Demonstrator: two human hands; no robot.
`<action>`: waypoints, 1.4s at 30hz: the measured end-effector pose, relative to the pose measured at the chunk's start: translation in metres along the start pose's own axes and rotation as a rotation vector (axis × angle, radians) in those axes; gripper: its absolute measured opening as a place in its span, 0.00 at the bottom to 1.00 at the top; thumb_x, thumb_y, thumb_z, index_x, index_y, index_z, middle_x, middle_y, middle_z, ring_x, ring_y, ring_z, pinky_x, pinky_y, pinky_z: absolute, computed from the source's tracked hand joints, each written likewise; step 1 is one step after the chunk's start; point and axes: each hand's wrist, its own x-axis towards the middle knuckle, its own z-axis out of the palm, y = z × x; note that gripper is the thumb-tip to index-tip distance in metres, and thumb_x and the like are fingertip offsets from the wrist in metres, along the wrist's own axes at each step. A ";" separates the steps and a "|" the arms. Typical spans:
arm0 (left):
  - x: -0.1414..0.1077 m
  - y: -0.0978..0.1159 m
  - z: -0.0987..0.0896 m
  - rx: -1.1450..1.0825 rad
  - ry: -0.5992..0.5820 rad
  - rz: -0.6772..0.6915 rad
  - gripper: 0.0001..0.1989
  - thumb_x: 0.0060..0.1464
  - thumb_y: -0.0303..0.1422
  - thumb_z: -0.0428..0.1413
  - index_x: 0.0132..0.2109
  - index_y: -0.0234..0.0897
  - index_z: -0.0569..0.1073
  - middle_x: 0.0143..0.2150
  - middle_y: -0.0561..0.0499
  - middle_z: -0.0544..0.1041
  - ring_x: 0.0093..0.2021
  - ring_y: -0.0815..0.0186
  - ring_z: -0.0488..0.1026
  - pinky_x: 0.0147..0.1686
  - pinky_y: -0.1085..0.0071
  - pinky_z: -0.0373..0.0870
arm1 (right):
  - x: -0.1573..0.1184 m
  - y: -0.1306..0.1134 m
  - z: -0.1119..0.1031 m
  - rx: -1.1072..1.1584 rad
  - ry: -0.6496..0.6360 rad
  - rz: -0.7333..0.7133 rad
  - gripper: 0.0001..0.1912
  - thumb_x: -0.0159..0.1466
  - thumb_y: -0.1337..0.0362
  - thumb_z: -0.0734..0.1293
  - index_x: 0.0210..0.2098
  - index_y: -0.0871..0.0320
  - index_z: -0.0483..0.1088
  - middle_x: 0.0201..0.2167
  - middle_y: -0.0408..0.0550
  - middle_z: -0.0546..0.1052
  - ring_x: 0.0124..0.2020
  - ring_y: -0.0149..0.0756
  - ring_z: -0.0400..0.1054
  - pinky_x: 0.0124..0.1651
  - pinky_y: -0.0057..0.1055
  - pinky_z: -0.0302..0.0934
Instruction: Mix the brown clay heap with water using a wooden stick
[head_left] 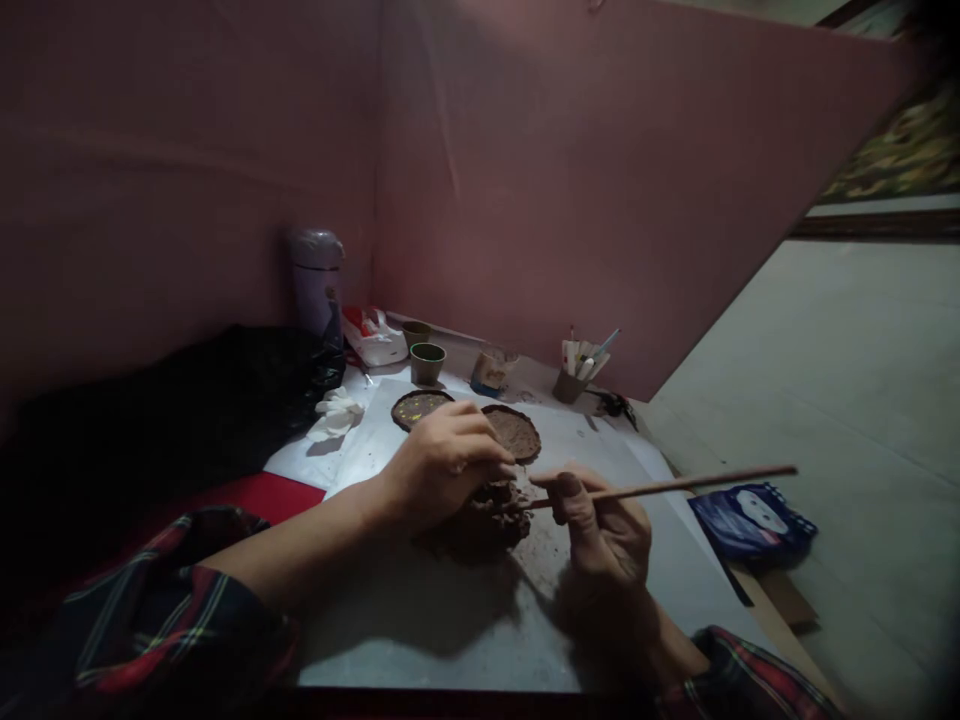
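My right hand (604,525) is closed around a thin wooden stick (697,480), which points left. The tip of the stick meets a rough brown lump (499,520) on the white board (420,640). Over the top of this lump lies my left hand (450,460), its fingers bent together; what they hold, if anything, is hidden. Just beyond my hands sit two flat round brown discs with raised rims, one with yellow specks (420,407) and one plain (515,432).
At the back stand a purple bottle (316,290), a green-rimmed cup (427,364), a glass jar (491,372) and a cup of tools (571,384). White crumpled material (335,414) and a black bag (172,420) are left. A blue packet (754,522) lies right.
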 end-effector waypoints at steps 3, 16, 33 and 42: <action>-0.003 -0.008 -0.006 0.006 0.137 -0.117 0.05 0.55 0.28 0.54 0.36 0.34 0.76 0.28 0.47 0.77 0.31 0.65 0.68 0.35 0.67 0.65 | 0.000 0.006 0.003 0.154 0.163 0.222 0.15 0.66 0.58 0.61 0.27 0.58 0.71 0.17 0.40 0.63 0.19 0.28 0.57 0.21 0.26 0.51; -0.013 -0.017 0.000 -0.489 0.260 -0.662 0.07 0.52 0.27 0.48 0.33 0.35 0.71 0.32 0.51 0.73 0.35 0.68 0.71 0.38 0.70 0.67 | 0.006 0.009 0.003 0.238 0.238 0.373 0.20 0.61 0.52 0.66 0.22 0.61 0.69 0.10 0.39 0.66 0.11 0.24 0.56 0.12 0.20 0.48; -0.012 -0.018 0.003 -0.535 0.322 -0.755 0.14 0.55 0.41 0.54 0.34 0.33 0.72 0.30 0.49 0.74 0.32 0.67 0.72 0.37 0.68 0.70 | 0.008 0.006 0.004 0.325 0.391 0.466 0.22 0.52 0.48 0.72 0.20 0.62 0.69 0.07 0.39 0.66 0.07 0.21 0.54 0.09 0.16 0.47; -0.011 -0.018 0.002 -0.532 0.345 -0.757 0.13 0.55 0.41 0.54 0.33 0.34 0.71 0.28 0.51 0.73 0.31 0.69 0.71 0.35 0.70 0.69 | 0.013 0.014 0.001 0.312 0.472 0.539 0.22 0.50 0.49 0.74 0.19 0.62 0.67 0.07 0.38 0.66 0.07 0.22 0.56 0.07 0.16 0.48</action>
